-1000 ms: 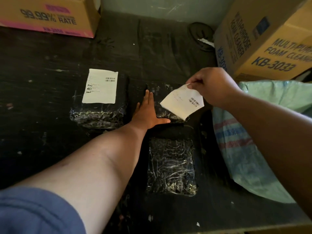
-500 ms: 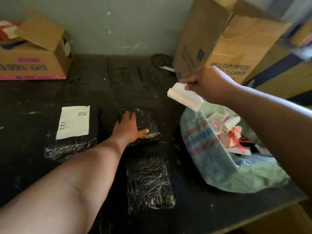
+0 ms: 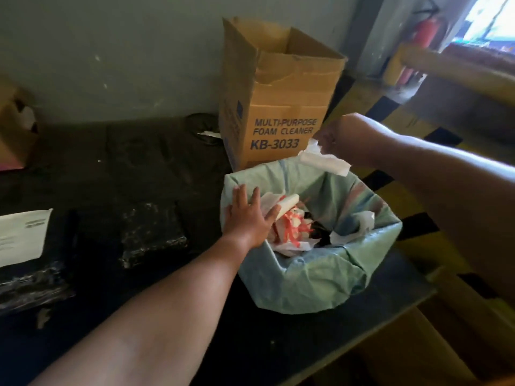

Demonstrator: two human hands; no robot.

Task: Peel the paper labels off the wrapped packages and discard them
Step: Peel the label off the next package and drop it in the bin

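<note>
My right hand (image 3: 344,137) pinches a crumpled white paper label (image 3: 324,160) above the far rim of the green woven waste sack (image 3: 320,277). My left hand (image 3: 248,217) grips the sack's left rim, fingers spread over the edge. Inside the sack lie white and red paper scraps (image 3: 289,227). On the dark table, a black wrapped package (image 3: 152,232) without a label lies left of the sack. Further left, another black package (image 3: 33,282) bears a white label (image 3: 19,236), partly cut off by the frame's edge.
A tall open cardboard box (image 3: 281,107) printed with foam cleaner text stands right behind the sack. Another cardboard box (image 3: 14,129) sits at the far left by the wall. The dark table (image 3: 139,168) ends just right of the sack. A red fire extinguisher (image 3: 426,32) hangs at the back right.
My left hand left the middle package and took hold of the sack's rim. My right hand carried the peeled label rightward over the sack. The view swung right.
</note>
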